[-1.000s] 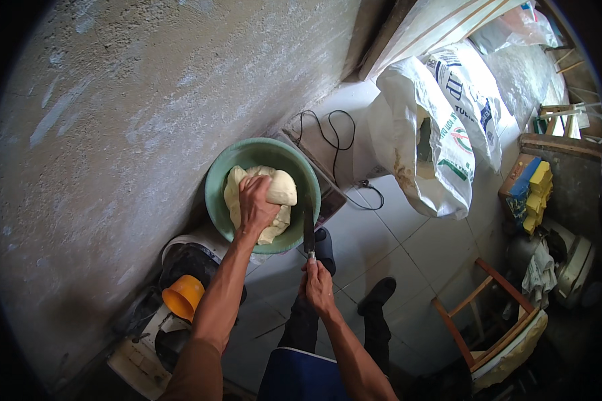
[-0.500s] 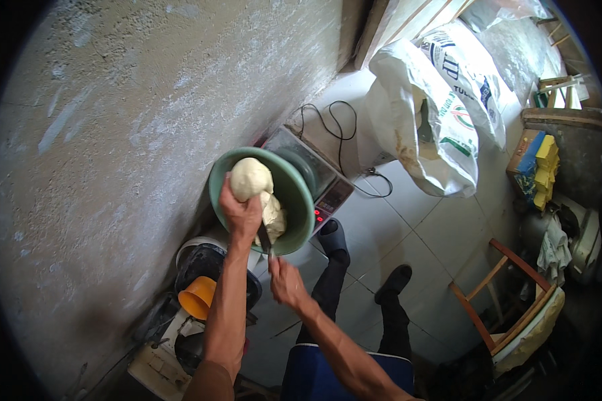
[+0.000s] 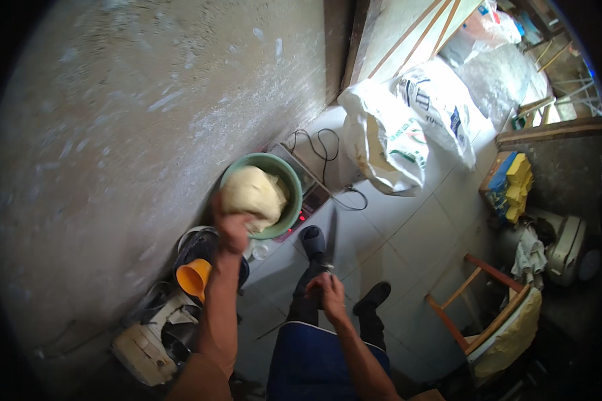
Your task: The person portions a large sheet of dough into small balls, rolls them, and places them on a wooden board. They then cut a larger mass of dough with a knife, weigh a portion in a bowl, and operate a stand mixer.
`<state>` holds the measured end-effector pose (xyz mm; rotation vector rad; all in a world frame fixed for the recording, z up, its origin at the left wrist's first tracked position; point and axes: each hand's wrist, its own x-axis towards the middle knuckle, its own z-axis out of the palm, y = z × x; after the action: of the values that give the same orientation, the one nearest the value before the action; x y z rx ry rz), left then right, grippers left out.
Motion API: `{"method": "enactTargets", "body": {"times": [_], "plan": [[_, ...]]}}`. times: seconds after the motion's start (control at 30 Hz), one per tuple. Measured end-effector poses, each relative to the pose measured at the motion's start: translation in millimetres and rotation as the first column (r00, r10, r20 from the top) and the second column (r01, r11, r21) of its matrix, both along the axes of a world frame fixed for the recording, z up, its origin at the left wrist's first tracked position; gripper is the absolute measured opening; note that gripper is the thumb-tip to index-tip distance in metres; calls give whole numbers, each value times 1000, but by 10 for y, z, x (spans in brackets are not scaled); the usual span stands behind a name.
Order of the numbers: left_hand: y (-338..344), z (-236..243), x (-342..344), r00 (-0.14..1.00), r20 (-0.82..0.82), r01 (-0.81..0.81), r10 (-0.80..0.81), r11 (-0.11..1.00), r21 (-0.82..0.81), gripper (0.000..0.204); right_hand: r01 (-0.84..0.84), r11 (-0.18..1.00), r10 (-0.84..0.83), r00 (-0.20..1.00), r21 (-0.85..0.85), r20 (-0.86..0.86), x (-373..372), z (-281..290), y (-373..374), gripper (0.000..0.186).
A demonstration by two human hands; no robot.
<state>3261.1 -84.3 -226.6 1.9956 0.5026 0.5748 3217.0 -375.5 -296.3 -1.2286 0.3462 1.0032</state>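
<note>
- Head view: left hand (image 3: 231, 230) is gripping a pale dough lump (image 3: 251, 194), fingers clamped on its lower edge, lifting it just above a green bowl (image 3: 289, 175).
- Bowl is sitting on a scale (image 3: 311, 194) with a lit red display, on the tiled floor (image 3: 408, 234) against the concrete wall (image 3: 114, 134).
- Right hand (image 3: 328, 291) is closing around a knife (image 3: 332, 237) handle, blade pointing up toward the scale, held over the person's legs, apart from the dough.
- Orange funnel (image 3: 195, 277) is lying just left of the left forearm, on dark clutter.
- White sacks (image 3: 394, 134) are leaning near the doorway, well apart from the bowl.
- Wooden chair (image 3: 488, 307) is standing at lower right; a cable (image 3: 328, 144) is curling behind the scale.
</note>
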Motion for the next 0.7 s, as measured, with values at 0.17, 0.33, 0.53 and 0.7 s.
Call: {"method": "enactTargets", "body": {"times": [0.17,0.33,0.53,0.7], "plan": [[-2576,589,-229,882,-247,356,-402,910,-211,44,332,829,-369,929,450,-5,50,821,-1833,61],[-5036,1214,-766,494,-259,794,-830,552,-254,64,491,864,-501,861,114,86,-486,1558,-3977,57],[-6531,1940,-1141,374,137,894,-917,317,-315,78,696,694,-333,538,-185,775,-601,2297,-6991,57],[-6305,2068,-1131,779,-145,556,-610,779,-290,54,824,334,282,376,-458,882,-132,2949,-8669,63]]}}
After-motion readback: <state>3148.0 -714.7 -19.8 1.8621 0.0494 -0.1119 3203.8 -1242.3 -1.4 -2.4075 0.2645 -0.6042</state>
